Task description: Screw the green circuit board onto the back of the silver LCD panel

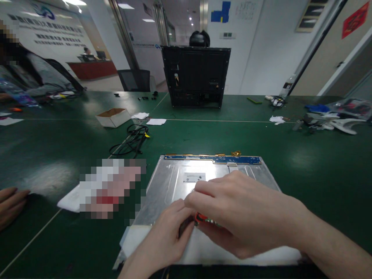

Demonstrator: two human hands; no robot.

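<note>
A silver metal display panel lies back side up on the green table, with a blue circuit strip along its far edge and a white label near the middle. Both my hands meet over the panel's near part. My right hand is closed, fingers curled over a small red and green part that is mostly hidden. My left hand is closed too, pinching a dark cable or tool next to that part.
A black monitor housing stands upright at the back with a person behind it. A cardboard box, black cables and paper slips lie left. Another person's hand rests at the left edge. Tools and white parts clutter the right.
</note>
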